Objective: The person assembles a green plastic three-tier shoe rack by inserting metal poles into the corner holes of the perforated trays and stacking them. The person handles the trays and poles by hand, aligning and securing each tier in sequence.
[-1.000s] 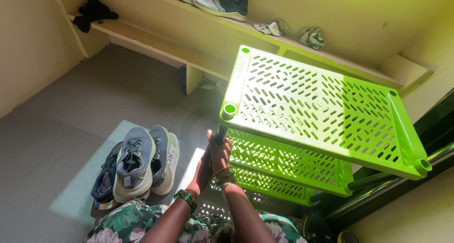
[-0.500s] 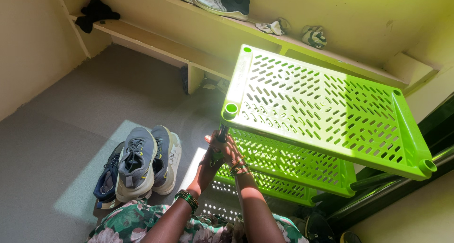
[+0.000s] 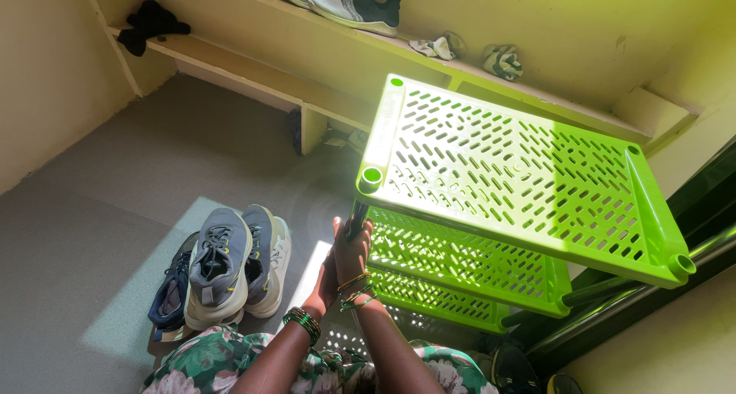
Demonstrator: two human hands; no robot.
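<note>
A: What are we holding?

B: The dark pole [image 3: 357,216] at the near corner of the green rack [image 3: 506,187]. Our right hand [image 3: 353,248] is wrapped tight around it, just under the top shelf. Our left hand [image 3: 326,283] sits right behind the right one, touching it. We cannot tell if the left fingers grip the pole too, because the right hand hides them.

A: How do we do this bit well?

B: We think the pole should stand straight up under the round hole [image 3: 371,176] in the shelf corner. The top shelf looks tilted, so we should keep the pole lined up with the hole and push gently, not hard. Thin plastic could bend or crack.

A: What is the rack like?

B: It is bright green plastic, smooth and shiny in the sun. Each shelf is a flat tray full of little slots, with a raised edge and a round cup at each corner. Two lower shelves [image 3: 460,271] sit under the top one.

A: And around it?

B: Grey shoes [image 3: 230,260] with soft cloth tops and thick pale soles sit just to our left, on a plain grey floor [image 3: 115,195]. A pale ledge [image 3: 253,72] runs along the wall. It holds another shoe [image 3: 353,7], and a dark crumpled cloth [image 3: 149,22]. Beaded bangles [image 3: 307,321] are on our wrists.
</note>
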